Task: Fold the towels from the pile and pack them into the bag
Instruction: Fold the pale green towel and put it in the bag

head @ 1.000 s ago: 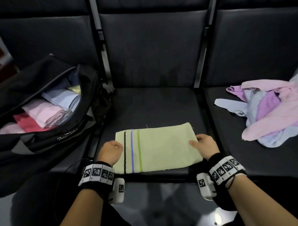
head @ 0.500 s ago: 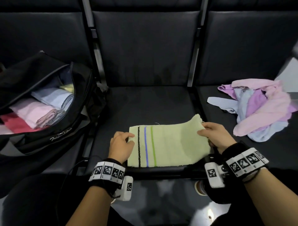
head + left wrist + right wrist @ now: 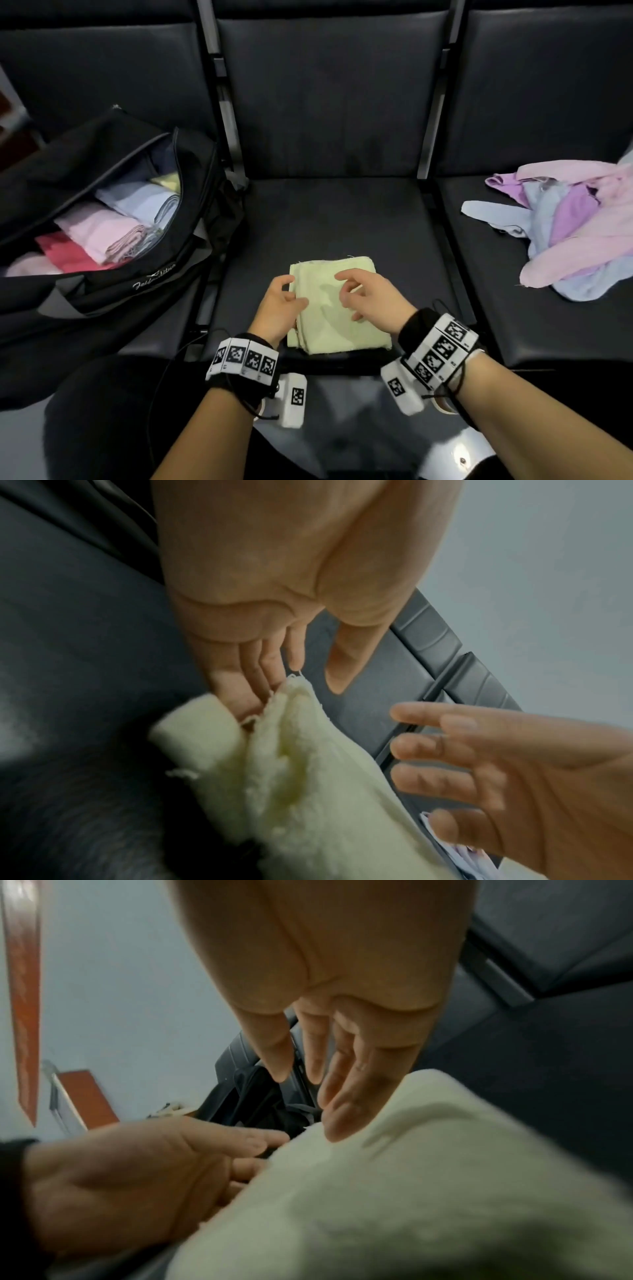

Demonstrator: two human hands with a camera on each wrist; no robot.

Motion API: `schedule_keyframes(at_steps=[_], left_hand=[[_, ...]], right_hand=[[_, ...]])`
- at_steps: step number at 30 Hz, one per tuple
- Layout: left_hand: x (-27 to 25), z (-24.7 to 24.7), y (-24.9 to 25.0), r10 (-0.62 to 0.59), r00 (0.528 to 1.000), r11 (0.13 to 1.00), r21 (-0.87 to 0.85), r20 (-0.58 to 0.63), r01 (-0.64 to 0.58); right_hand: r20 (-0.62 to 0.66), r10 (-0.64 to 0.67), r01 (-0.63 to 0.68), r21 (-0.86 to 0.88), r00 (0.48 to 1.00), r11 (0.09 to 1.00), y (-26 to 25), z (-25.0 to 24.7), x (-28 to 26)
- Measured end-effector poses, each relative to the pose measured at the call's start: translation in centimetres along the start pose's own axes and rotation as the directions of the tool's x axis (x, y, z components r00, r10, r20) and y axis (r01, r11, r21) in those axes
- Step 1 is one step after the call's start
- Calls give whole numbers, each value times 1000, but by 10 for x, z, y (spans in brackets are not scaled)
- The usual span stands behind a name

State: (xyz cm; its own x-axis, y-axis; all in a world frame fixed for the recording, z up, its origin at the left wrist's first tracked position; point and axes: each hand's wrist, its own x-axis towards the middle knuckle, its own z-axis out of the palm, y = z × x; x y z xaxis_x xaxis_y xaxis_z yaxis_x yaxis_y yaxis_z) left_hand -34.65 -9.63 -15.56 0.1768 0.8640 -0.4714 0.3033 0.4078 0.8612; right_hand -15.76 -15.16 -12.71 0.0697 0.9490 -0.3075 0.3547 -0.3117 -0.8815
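Note:
A pale green towel (image 3: 337, 308) lies folded into a small rectangle at the front of the middle seat (image 3: 342, 219). My left hand (image 3: 289, 291) is at its left edge, with straight fingers (image 3: 253, 674) tucked in among the layers of the towel (image 3: 308, 791) and the thumb held apart. My right hand (image 3: 354, 291) is spread loosely over the top of the towel (image 3: 411, 1191), fingertips (image 3: 337, 1123) touching it. The open black bag (image 3: 185, 192) stands on the left seat with folded towels (image 3: 113, 229) inside. The loose towel pile (image 3: 575, 229) lies on the right seat.
Dark seat backs (image 3: 329, 102) rise behind, with metal dividers (image 3: 222, 102) between the seats. My knees and the floor are below the seat's front edge (image 3: 342, 359). The bag's flap (image 3: 68, 164) stands up over its far side.
The right hand carried the towel's right edge over to the left, folding it in half and hiding the stripes, then let go. The left hand shifted right to the folded edge.

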Motion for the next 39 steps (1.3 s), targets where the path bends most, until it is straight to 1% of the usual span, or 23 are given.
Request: schedule_keyframes(at_steps=[2,3,5,7,9,13,17,20,22,24,25,26,27,28,29,30,31,32,33,34,35,38,39], left_hand=[[-1,4,-2,79,996,991,105,38,-82],[-1,6,-3,115,993,982,148,37,-120],[2,9,-3,191,982,962,198,1,-187],[5,9,-1,228,973,951,219,-27,-217],[9,7,-1,230,972,947,240,-35,-215],[10,2,-8,154,988,932,334,-25,-137],[10,1,-9,121,993,938,327,10,-117],[10,-1,-11,126,992,931,349,-21,-110],[8,-1,-12,151,986,916,385,-75,-111],[6,0,-12,215,966,868,482,-146,-120],[4,0,-11,270,949,818,559,-165,-135],[1,0,-9,334,929,759,630,-158,-166],[-2,2,-6,394,911,701,680,-121,-213],[-5,5,-4,431,901,651,709,-54,-269],[-9,9,-2,439,898,611,723,31,-324],[-14,14,-1,418,901,575,734,117,-362],[-18,21,-2,373,909,539,754,186,-376],[-22,27,-4,318,920,500,784,228,-367],[-24,32,-6,274,931,464,815,241,-348],[-25,35,-9,252,939,439,837,234,-327],[-25,37,-10,256,941,422,850,222,-315],[-23,36,-11,272,932,366,870,239,-330],[-23,35,-10,273,930,350,876,245,-333]], right_hand=[[-25,-47,45,-84,999,995,11,-7,-7],[-31,-67,63,-115,997,991,15,-9,-10],[-35,-100,94,-148,994,985,19,-13,-15],[-39,-143,135,-163,989,977,21,-14,-18],[-29,-171,163,-178,985,970,22,-13,-20],[39,-194,197,-273,980,942,30,-5,-24],[64,-222,230,-310,973,923,35,-3,-25],[96,-256,274,-339,962,900,37,-1,-26],[119,-282,306,-392,952,868,37,-1,-29],[140,-308,335,-507,941,794,38,-1,-31],[161,-318,350,-591,934,727,39,0,-32],[188,-315,355,-678,930,644,40,1,-33],[213,-295,349,-749,932,564,42,2,-35],[229,-268,339,-792,936,508,45,4,-35],[238,-250,333,-814,939,476,48,6,-36],[241,-246,333,-823,939,460,51,8,-36],[241,-255,335,-829,936,447,53,10,-34],[236,-264,335,-835,935,437,54,11,-32],[225,-271,328,-837,936,437,55,10,-30],[206,-269,313,-831,941,460,55,9,-27],[177,-259,290,-810,949,510,54,6,-25],[38,-258,222,-641,965,735,52,-4,-22],[-3,-267,217,-572,964,791,52,-8,-22]])
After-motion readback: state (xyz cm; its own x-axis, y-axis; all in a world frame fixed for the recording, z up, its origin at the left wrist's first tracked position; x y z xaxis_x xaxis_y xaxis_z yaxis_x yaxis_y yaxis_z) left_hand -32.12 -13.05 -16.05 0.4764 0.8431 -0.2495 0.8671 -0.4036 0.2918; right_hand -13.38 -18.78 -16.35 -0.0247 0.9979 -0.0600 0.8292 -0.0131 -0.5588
